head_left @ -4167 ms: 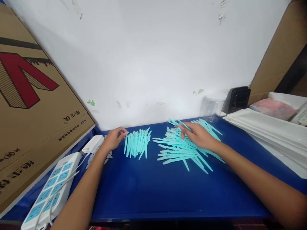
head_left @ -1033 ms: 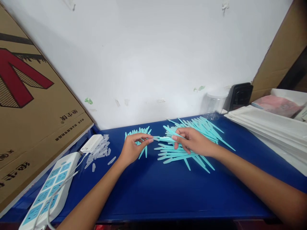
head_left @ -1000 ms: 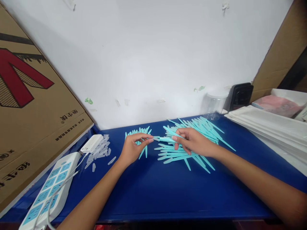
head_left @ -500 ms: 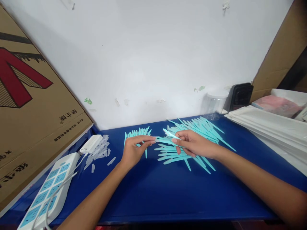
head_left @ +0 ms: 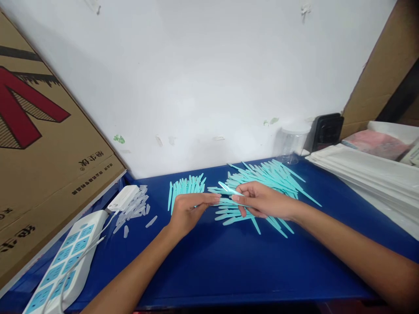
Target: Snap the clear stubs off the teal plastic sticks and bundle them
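On the worktop (head_left: pixel 229 270), the big teal pile (head_left: pixel 275 174) spreads beneath and beyond the right hand (head_left: pixel 262 199), thumb on top, clamped on two sticks. The left hand (head_left: pixel 187 213), back up and reaching inward, pinches the far-left end of the lower stick (head_left: pixel 226 202), which bridges both hands, long axis left to right; the upper stick (head_left: pixel 225 188) slants up-left, nearer the right hand.

From the middle of the desk (head_left: pixel 222 257), has a power strip (head_left: pixel 67 257) at nine o'clock, loose pieces (head_left: pixel 134 207) at ten, a stick pile (head_left: pixel 187 186) at eleven, another pile (head_left: pixel 270 174) at one, a jar (head_left: pixel 291 146) behind.
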Demonstrator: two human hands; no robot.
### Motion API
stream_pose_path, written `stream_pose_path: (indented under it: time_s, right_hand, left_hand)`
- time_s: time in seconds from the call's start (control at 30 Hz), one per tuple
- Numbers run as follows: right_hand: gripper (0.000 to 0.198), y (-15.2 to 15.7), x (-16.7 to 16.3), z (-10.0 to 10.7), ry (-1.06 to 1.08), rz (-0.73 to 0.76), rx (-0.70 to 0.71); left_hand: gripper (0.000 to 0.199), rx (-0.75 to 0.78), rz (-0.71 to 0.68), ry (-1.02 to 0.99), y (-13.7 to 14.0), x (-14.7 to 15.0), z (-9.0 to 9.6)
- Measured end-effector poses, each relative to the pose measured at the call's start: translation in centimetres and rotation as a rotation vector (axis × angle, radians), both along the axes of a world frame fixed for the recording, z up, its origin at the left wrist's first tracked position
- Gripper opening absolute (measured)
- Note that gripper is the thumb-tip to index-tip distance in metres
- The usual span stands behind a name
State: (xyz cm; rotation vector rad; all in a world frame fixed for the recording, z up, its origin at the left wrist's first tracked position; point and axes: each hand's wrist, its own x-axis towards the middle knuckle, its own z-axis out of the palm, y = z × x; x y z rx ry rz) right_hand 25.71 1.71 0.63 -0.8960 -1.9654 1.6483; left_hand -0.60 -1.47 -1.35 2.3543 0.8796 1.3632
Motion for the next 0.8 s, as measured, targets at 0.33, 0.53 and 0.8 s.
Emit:
stream_pose_path:
  time_s: [0.33,0.53,0.8]
  right_hand:
    - [0.04,0.6,0.2,-0.4,-0.06,-0.045,0.099]
    - [0.044,2.7,1.9,-0.9,-0.376,-0.43,0.719]
    - [0.046,3.8,3.3,-0.7,-0.449,-0.652,0.937]
  left_hand:
    - [0.029,0.185,0.046,0.163,0.3,0.2,-0.7]
    - [0.022,0.089,0.506,0.452,2.4,-5.0,2.2]
    - [0.031,-0.69,0.85,0.856,2.7,-17.3,6.2]
